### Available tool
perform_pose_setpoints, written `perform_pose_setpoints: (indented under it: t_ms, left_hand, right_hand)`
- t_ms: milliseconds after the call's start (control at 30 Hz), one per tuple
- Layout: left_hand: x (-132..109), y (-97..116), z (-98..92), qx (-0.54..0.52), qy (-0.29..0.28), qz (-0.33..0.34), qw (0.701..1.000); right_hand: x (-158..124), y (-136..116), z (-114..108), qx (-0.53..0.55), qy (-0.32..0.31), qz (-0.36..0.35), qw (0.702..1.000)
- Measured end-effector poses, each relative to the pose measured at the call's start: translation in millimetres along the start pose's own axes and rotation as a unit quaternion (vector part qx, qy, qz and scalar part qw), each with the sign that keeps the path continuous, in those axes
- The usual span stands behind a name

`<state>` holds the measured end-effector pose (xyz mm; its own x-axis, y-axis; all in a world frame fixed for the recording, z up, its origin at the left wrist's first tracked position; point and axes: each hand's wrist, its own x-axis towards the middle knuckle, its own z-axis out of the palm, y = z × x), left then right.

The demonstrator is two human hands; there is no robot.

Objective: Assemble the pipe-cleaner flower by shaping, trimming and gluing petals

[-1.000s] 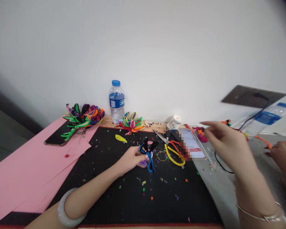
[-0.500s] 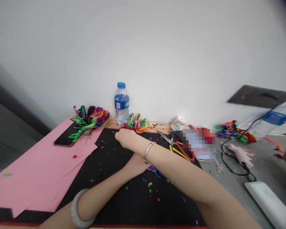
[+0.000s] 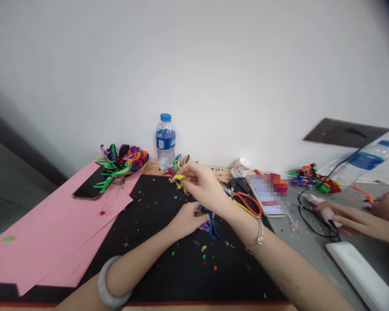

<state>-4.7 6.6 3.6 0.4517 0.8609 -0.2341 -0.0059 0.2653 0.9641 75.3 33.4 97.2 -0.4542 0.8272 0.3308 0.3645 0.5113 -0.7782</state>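
While the left hand (image 3: pixel 189 220) kept its grip on a blue-and-purple fuzzy-stem piece (image 3: pixel 213 226) low over the black mat (image 3: pixel 168 276), the right hand (image 3: pixel 203 186) had changed place. A second earlier it hung raised over at the right side, near the phone (image 3: pixel 267 203); now it was out over the far part of the mat, its fingertips pinched on a small yellow piece (image 3: pixel 179 178). A yellow piece had been lying loose on the mat close to there, so this was probably the same one, picked up. That left each hand with a piece of its own, with the two pieces apart. The right hand and forearm passed partly in front of the blue piece; whether the hands touched I could not tell.

At the right edge, a co-worker's hand (image 3: pixel 332 214) had come in and rested on a pale pink object (image 3: pixel 322 207) beside a black cable.

As for writing, the upright water bottle (image 3: pixel 165 149) had a blue label with pale characters and a white panel, too small to read. The second bottle (image 3: pixel 365 162) also wore a blue label, equally unreadable. The tilted white cup (image 3: pixel 240 167) carried red and dark print, not clear enough to make out. The phone's screen was lit but partly blurred out, its text illegible. No brand could be read on the scissors (image 3: pixel 238 197).
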Motion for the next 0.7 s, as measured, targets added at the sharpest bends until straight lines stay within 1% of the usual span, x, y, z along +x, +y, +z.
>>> perform_pose_setpoints:
  t_ms: [33,67,100,167,233,300,333,400,467,600,700]
  left_hand:
    - [2,-2,-0.2,-0.001,-0.014,-0.001,1.000]
    - [3,-5,-0.5,-0.005,-0.022,0.000,1.000]
    - [5,-8,-0.8,-0.008,-0.028,-0.001,1.000]
    - [7,-11,-1.7,-0.009,-0.035,0.000,0.999]
    - [8,-12,-2.5,-0.009,-0.035,0.001,0.999]
    - [7,-11,-3.1,-0.011,-0.033,0.001,0.999]
    - [7,-10,-3.3,-0.012,-0.032,0.000,0.999]
    - [6,-7,-3.5,-0.015,-0.029,-0.004,0.999]
    - [5,-4,-3.7,-0.017,-0.025,-0.009,0.999]
    - [5,-2,-4.7,-0.016,-0.016,-0.019,1.000]
    - [6,-1,-5.4,-0.018,-0.017,-0.026,0.999]
  right_hand:
    - [-10,1,-9,0.054,0.019,0.016,0.998]
    - [-20,3,-18,0.081,0.049,0.026,0.995]
    - [-30,7,-27,0.084,0.091,0.032,0.992]
    - [-48,19,-41,0.038,0.181,0.047,0.982]
    - [-64,37,-49,-0.012,0.271,0.062,0.961]
    - [-76,58,-51,-0.031,0.335,0.085,0.938]
    - [-82,68,-50,-0.031,0.351,0.097,0.931]
    - [-91,85,-44,-0.013,0.359,0.128,0.924]
    - [-96,96,-35,0.018,0.342,0.149,0.928]
    - [-100,101,-22,0.065,0.292,0.150,0.942]
    - [-99,102,-19,0.078,0.281,0.154,0.944]
